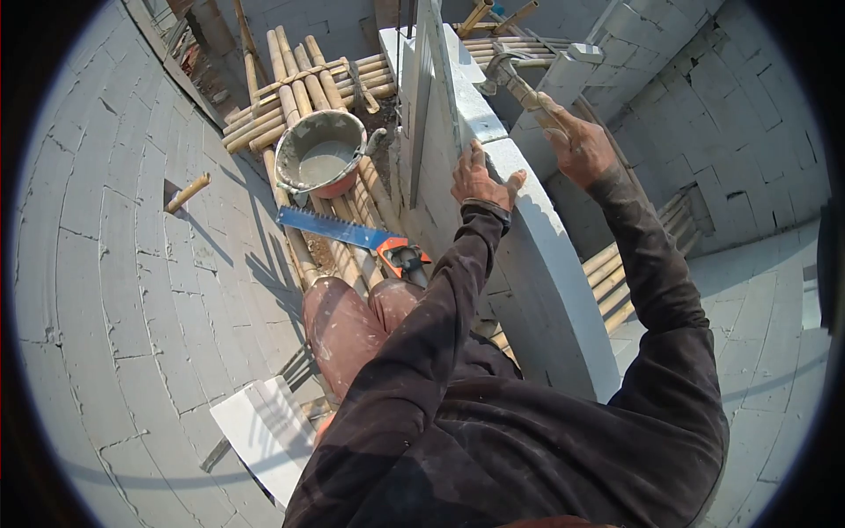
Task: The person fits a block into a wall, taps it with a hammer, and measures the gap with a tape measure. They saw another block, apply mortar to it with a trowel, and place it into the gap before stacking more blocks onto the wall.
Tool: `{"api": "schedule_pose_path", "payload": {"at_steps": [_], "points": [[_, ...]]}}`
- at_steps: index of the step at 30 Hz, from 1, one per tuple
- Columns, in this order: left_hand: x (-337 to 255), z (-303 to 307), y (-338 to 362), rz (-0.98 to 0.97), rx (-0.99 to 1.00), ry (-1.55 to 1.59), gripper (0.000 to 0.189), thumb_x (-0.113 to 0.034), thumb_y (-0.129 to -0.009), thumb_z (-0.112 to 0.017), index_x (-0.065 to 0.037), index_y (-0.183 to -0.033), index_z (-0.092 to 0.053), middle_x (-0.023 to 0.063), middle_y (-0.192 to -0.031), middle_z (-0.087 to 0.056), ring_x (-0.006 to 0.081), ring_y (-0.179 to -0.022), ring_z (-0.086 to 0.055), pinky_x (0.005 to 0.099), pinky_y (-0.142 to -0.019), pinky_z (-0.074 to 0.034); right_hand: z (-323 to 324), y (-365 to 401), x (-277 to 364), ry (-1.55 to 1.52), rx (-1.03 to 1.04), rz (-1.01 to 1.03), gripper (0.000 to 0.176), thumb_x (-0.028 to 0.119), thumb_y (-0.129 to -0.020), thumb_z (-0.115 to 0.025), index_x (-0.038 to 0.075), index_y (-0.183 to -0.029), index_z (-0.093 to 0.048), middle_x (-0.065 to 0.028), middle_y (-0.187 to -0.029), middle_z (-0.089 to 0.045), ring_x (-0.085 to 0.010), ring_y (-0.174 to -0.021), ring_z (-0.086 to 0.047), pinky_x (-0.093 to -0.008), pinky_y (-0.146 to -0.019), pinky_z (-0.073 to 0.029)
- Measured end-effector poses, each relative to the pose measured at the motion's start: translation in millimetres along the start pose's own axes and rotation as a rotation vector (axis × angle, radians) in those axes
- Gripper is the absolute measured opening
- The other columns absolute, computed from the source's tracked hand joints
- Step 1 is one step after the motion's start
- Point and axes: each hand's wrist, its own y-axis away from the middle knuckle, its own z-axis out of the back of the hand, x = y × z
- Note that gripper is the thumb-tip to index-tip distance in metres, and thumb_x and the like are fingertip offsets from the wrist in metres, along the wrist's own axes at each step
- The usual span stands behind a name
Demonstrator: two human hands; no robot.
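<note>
There's the right hand (576, 145), grip clenched round the hammer (513, 81) handle, with the steel head out beyond the grip, over the wall (546, 264) top. The left hand (482, 180) lies spread on that wall, grip released, fingers draped over the edge; it's near the right grip but apart from it. Down to the left of the left grip a saw (339, 229) lies across the bamboo (290, 88). Further out from the grip, a bucket (343, 187) of grey mortar (324, 163) sits on the poles.

Left hand (482, 180) spread flat, right hand (576, 145) raised, clenched
</note>
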Motion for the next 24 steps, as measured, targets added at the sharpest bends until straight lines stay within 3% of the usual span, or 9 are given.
{"api": "schedule_pose_path", "payload": {"at_steps": [2,3,10,11,13,19,20,22,24], "points": [[-1,4,4,0.041,0.042,-0.044,0.111,-0.051,-0.071,-0.086,-0.012,-0.159,-0.031,0.013,-0.158,-0.037,0.0334,-0.146,-0.035,0.0511,-0.117,-0.035,-4,18,-11,0.308,0.433,-0.111,0.052,0.012,-0.09,-0.067,0.014,-0.141,-0.059,-0.0245,-0.11,-0.072,-0.0403,-0.098,-0.071,-0.0439,-0.086,-0.057],[-3,4,3,0.059,0.057,-0.031,0.111,-0.049,-0.071,-0.086,-0.012,-0.16,-0.031,0.013,-0.158,-0.036,0.0333,-0.147,-0.035,0.051,-0.117,-0.034,4,10,-21,0.231,0.454,-0.061,0.055,0.008,-0.091,-0.065,0.014,-0.145,-0.055,-0.0243,-0.112,-0.071,-0.0407,-0.1,-0.071,-0.0427,-0.086,-0.057],[-1,2,5,0.012,0.003,0.027,0.107,-0.048,-0.074,-0.085,-0.012,-0.159,-0.032,0.0093,-0.16,-0.034,0.0302,-0.15,-0.028,0.0547,-0.119,-0.029,-10,28,4,-0.013,-0.039,0.017,0.057,0.006,-0.09,-0.065,0.012,-0.146,-0.053,-0.0235,-0.111,-0.072,-0.0407,-0.102,-0.07,-0.042,-0.087,-0.057],[-1,2,5,0.012,0.016,0.021,0.105,-0.048,-0.075,-0.084,-0.013,-0.159,-0.032,0.0092,-0.161,-0.034,0.0305,-0.15,-0.028,0.0549,-0.119,-0.029,-13,35,-1,-0.013,-0.042,0.023,0.057,0.006,-0.09,-0.065,0.012,-0.146,-0.053,-0.0235,-0.111,-0.072,-0.0407,-0.102,-0.07,-0.042,-0.087,-0.057],[-2,5,5,0.011,0.027,0.016,0.104,-0.048,-0.076,-0.083,-0.013,-0.159,-0.032,0.0092,-0.161,-0.034,0.0308,-0.15,-0.028,0.055,-0.12,-0.028,-11,48,-8,0.22,0.336,-0.125,0.053,0.006,-0.093,-0.064,0.009,-0.145,-0.054,-0.0251,-0.114,-0.071,-0.0364,-0.104,-0.073,-0.0392,-0.085,-0.057],[-4,5,6,0.036,0.035,0.027,0.109,-0.049,-0.073,-0.086,-0.011,-0.159,-0.03,0.0093,-0.162,-0.033,0.0309,-0.15,-0.028,0.0547,-0.12,-0.027,-12,46,5,-0.006,-0.016,-0.015,0.059,0.01,-0.089,-0.067,0.015,-0.146,-0.053,-0.0226,-0.109,-0.072,-0.0424,-0.095,-0.07,-0.0458,-0.084,-0.056],[-3,4,6,0.034,0.03,0.029,0.109,-0.049,-0.073,-0.086,-0.011,-0.159,-0.03,0.0093,-0.162,-0.033,0.0309,-0.15,-0.028,0.0547,-0.12,-0.027,-15,51,1,-0.005,-0.018,-0.009,0.059,0.01,-0.089,-0.067,0.015,-0.146,-0.053,-0.0226,-0.109,-0.072,-0.0424,-0.095,-0.07,-0.0458,-0.084,-0.056],[-2,5,5,0.016,0.023,-0.022,0.111,-0.053,-0.071,-0.085,-0.008,-0.158,-0.032,0.0136,-0.16,-0.035,0.0325,-0.149,-0.03,0.0512,-0.119,-0.03,-21,61,-8,0.179,0.241,-0.119,0.059,0.01,-0.088,-0.068,0.015,-0.145,-0.054,-0.0231,-0.109,-0.072,-0.0428,-0.097,-0.07,-0.0451,-0.084,-0.056],[-2,7,5,0.013,0.031,-0.008,0.111,-0.053,-0.071,-0.084,-0.008,-0.158,-0.032,0.0134,-0.161,-0.035,0.0322,-0.149,-0.03,0.0518,-0.119,-0.03,-12,59,-9,0.147,0.224,-0.061,0.056,0.008,-0.089,-0.066,0.013,-0.144,-0.055,-0.0234,-0.109,-0.072,-0.0429,-0.097,-0.07,-0.0429,-0.084,-0.057]]}}
